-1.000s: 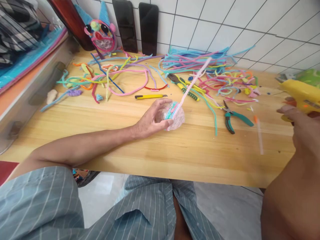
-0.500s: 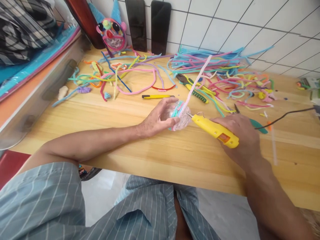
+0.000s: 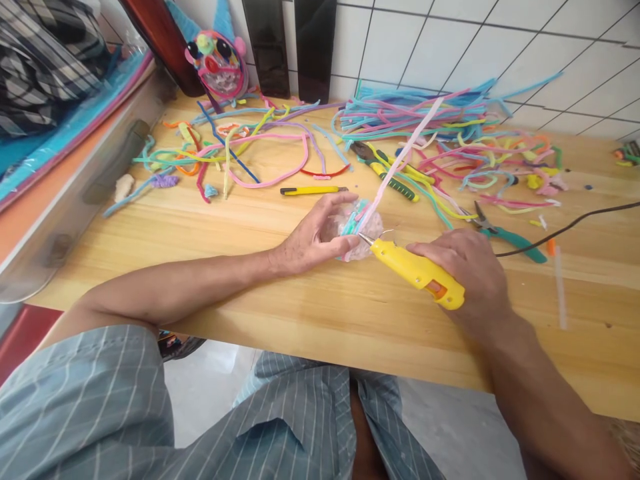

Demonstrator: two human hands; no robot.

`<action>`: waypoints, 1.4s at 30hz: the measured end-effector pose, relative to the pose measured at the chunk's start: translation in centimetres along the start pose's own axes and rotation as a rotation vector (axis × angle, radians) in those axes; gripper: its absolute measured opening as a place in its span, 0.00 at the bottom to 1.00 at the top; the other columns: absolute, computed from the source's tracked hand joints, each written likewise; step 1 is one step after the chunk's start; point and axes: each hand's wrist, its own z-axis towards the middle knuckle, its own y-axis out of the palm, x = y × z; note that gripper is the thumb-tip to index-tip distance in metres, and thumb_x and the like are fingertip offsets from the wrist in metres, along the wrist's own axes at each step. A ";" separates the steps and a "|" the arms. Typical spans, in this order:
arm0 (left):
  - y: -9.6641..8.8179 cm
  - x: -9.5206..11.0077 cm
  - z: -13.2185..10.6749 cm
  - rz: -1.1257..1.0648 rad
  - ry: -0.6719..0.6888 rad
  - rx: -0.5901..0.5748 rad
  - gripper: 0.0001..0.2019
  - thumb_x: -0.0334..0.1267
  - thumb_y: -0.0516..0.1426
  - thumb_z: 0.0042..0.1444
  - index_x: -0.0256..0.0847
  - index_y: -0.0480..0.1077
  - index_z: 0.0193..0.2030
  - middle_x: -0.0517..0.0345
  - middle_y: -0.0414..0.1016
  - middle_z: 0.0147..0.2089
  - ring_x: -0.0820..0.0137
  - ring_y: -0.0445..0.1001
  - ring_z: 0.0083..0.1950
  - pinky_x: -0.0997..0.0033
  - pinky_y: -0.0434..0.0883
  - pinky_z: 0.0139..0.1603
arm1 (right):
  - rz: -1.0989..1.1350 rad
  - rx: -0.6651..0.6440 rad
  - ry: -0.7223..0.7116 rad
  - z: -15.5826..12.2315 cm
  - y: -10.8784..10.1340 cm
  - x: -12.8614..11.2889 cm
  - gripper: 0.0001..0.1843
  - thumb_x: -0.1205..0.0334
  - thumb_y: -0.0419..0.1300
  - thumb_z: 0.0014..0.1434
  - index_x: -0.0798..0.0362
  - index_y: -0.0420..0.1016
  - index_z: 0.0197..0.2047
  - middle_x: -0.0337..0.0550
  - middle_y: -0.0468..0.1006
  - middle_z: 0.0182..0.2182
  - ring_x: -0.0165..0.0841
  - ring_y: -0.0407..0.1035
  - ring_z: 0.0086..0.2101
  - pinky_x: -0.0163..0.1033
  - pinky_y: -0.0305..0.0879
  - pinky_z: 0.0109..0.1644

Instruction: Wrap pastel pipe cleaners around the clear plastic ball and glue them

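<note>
My left hand (image 3: 315, 233) is closed around a clear, rounded plastic piece (image 3: 373, 223) low over the wooden table. Turquoise and pink strips cross its face, and a long pale pink pipe cleaner (image 3: 400, 160) sticks up from it toward the back right. In my right hand (image 3: 465, 267) is a yellow glue gun (image 3: 415, 270), my fingers wrapped round its handle. Its metal nozzle meets the strips beside my left thumb; whether glue is coming out is too small to tell.
Behind my hands lie a yellow utility knife (image 3: 313, 191), green-and-yellow pliers (image 3: 385, 172) and teal pliers (image 3: 515, 240). Loose pipe cleaners (image 3: 415, 113) spread along the back. A decorated figure (image 3: 220, 63) stands by the wall. At right are a black cord (image 3: 580, 223) and a glue stick (image 3: 561, 287).
The glue gun in my right hand has moved left and slightly down, bringing its nozzle to the strips by my left thumb. The teal pliers now show more fully.
</note>
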 end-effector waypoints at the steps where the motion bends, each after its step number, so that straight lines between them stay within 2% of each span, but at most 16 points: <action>1: 0.0 0.0 0.0 -0.004 -0.009 -0.003 0.38 0.64 0.67 0.66 0.51 0.64 0.76 0.44 0.73 0.75 0.49 0.77 0.74 0.42 0.76 0.76 | -0.005 0.010 0.001 0.0 0.1 -0.1 0.17 0.62 0.57 0.77 0.43 0.79 0.65 0.44 0.83 0.38 0.43 0.75 0.39 0.50 0.67 0.46; 7: -0.1 -0.2 0.1 -0.039 -0.035 -0.030 0.40 0.63 0.68 0.65 0.50 0.62 0.76 0.43 0.73 0.75 0.49 0.75 0.77 0.43 0.75 0.78 | -0.108 0.042 0.009 0.0 0.2 0.0 0.14 0.64 0.58 0.77 0.44 0.79 0.61 0.44 0.82 0.38 0.43 0.73 0.39 0.49 0.66 0.45; 15: -0.1 -0.2 0.1 -0.030 -0.021 -0.014 0.38 0.62 0.68 0.66 0.50 0.64 0.76 0.43 0.71 0.77 0.48 0.76 0.75 0.40 0.75 0.77 | -0.040 0.053 0.016 -0.2 0.7 -0.3 0.15 0.64 0.58 0.77 0.45 0.80 0.61 0.44 0.82 0.37 0.42 0.72 0.38 0.48 0.64 0.44; 23: -0.2 0.0 0.1 -0.069 -0.055 -0.026 0.39 0.62 0.69 0.66 0.50 0.63 0.76 0.42 0.70 0.79 0.49 0.74 0.77 0.43 0.75 0.77 | -0.089 0.025 0.015 -0.2 0.0 -0.2 0.15 0.67 0.58 0.75 0.44 0.78 0.60 0.43 0.82 0.37 0.41 0.75 0.38 0.48 0.65 0.44; 26: -0.1 0.1 0.1 -0.070 -0.057 -0.030 0.39 0.62 0.68 0.66 0.49 0.63 0.76 0.41 0.72 0.76 0.48 0.75 0.77 0.42 0.76 0.77 | -0.109 0.011 0.000 -0.3 0.0 -0.1 0.15 0.69 0.59 0.74 0.45 0.78 0.59 0.44 0.83 0.37 0.41 0.75 0.38 0.47 0.66 0.44; 31: 0.0 0.2 0.2 -0.090 -0.066 -0.036 0.40 0.64 0.68 0.65 0.50 0.62 0.75 0.43 0.75 0.73 0.49 0.76 0.76 0.42 0.77 0.75 | -0.058 -0.016 0.072 -0.8 0.4 0.0 0.14 0.67 0.60 0.73 0.44 0.79 0.58 0.44 0.83 0.37 0.42 0.77 0.38 0.48 0.64 0.43; 42: -0.2 0.0 0.3 -0.113 -0.037 -0.061 0.38 0.62 0.69 0.67 0.50 0.62 0.75 0.43 0.76 0.72 0.50 0.78 0.73 0.44 0.78 0.73 | -0.079 -0.055 0.065 -0.6 0.5 -0.3 0.09 0.65 0.57 0.78 0.46 0.76 0.56 0.43 0.80 0.36 0.42 0.74 0.38 0.47 0.62 0.42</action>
